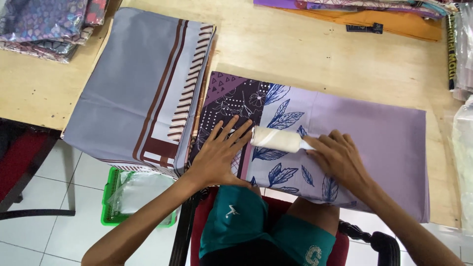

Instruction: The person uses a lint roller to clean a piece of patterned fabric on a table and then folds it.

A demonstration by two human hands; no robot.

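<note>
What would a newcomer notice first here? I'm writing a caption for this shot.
The lilac cloth with blue leaf print spread across the wooden table, with the left hand flat on its dark patterned end. The right hand holds a white roller on it. A grey folded cloth with brown stripes lies to the left.

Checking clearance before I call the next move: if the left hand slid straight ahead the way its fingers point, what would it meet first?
Likely the white roll: the left hand lies flat on the purple patterned cloth, fingertips pointing up-right and almost touching the roll's end.
</note>
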